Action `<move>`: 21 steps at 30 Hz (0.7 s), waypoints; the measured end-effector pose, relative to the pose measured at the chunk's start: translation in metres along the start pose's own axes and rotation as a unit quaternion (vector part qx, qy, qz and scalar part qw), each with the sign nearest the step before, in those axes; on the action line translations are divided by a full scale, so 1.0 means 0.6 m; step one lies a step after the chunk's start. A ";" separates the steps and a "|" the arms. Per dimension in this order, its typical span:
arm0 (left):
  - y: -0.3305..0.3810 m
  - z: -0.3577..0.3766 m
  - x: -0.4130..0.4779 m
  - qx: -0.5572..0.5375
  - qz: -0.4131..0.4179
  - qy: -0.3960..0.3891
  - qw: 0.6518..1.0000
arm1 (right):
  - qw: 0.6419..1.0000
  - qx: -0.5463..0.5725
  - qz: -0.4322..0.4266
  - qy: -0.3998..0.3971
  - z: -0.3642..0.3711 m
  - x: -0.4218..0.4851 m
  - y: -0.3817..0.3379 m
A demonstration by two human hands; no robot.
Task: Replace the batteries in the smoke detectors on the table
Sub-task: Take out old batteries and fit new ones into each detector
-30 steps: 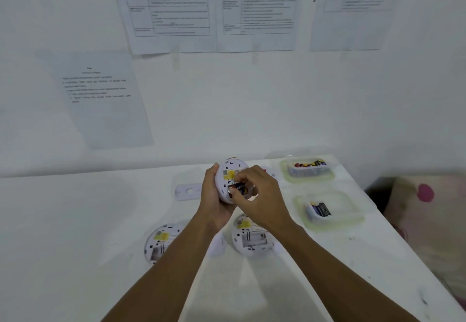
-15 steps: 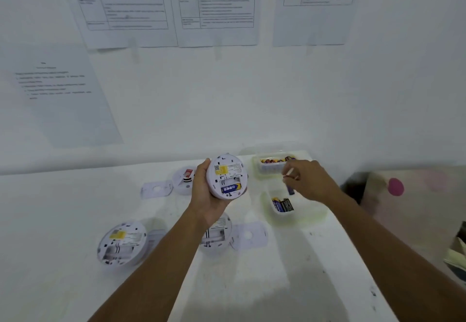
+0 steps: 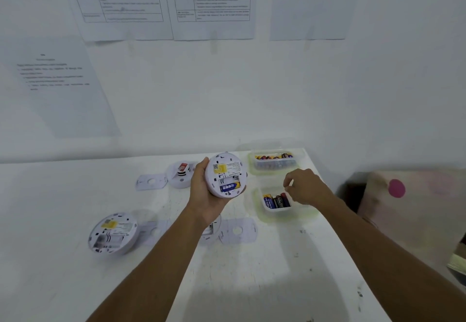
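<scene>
Our left hand (image 3: 204, 195) grips the smoke detector (image 3: 225, 174), its back facing us, just left of the near battery tub (image 3: 277, 211), with a blue-and-yellow battery (image 3: 230, 186) seated in its open compartment. Our right hand (image 3: 306, 186) hovers directly over that tub with its fingers curled downward, and we cannot tell whether they pinch anything. A second detector (image 3: 113, 233) lies on the table (image 3: 252, 284), well to the tub's left.

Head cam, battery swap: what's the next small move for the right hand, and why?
Probably move the right hand to the detector in the left hand and pull its blue battery. The slot above that battery looks empty, and the near tub under the right hand holds a similar blue-and-yellow cell, so it likely collects old ones. Whether that hand holds anything, I cannot tell.
</scene>
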State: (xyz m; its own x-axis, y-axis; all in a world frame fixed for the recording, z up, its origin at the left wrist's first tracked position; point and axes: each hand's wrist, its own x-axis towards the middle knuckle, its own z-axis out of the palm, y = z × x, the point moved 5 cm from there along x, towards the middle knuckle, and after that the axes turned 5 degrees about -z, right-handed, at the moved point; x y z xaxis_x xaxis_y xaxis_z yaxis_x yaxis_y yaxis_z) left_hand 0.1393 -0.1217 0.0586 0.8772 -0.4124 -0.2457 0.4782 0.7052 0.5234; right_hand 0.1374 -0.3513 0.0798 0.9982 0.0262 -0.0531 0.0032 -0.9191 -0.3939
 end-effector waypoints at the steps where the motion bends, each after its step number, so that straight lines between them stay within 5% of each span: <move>1: -0.001 0.004 -0.002 -0.004 0.001 -0.004 1.000 | 0.999 0.021 -0.024 0.033 -0.009 -0.006 -0.011; 5: -0.005 0.017 -0.003 -0.025 0.018 -0.014 0.999 | 0.955 0.245 -0.116 0.122 -0.021 -0.051 -0.094; 12: -0.010 0.025 -0.001 0.034 0.066 0.008 0.997 | 0.920 0.322 -0.091 0.204 0.034 -0.078 -0.147; 21: -0.016 0.040 -0.002 0.080 0.084 0.008 0.993 | 0.844 0.523 0.035 0.116 0.048 -0.083 -0.140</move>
State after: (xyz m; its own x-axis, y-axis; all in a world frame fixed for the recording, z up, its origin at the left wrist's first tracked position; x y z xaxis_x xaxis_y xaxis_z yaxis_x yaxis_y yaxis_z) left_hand 0.1330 -0.1417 0.0734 0.9453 -0.2870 -0.1553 0.3130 0.6625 0.6805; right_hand 0.0855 -0.2643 0.0893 0.9790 -0.2026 0.0240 0.0114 -0.0628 -0.9980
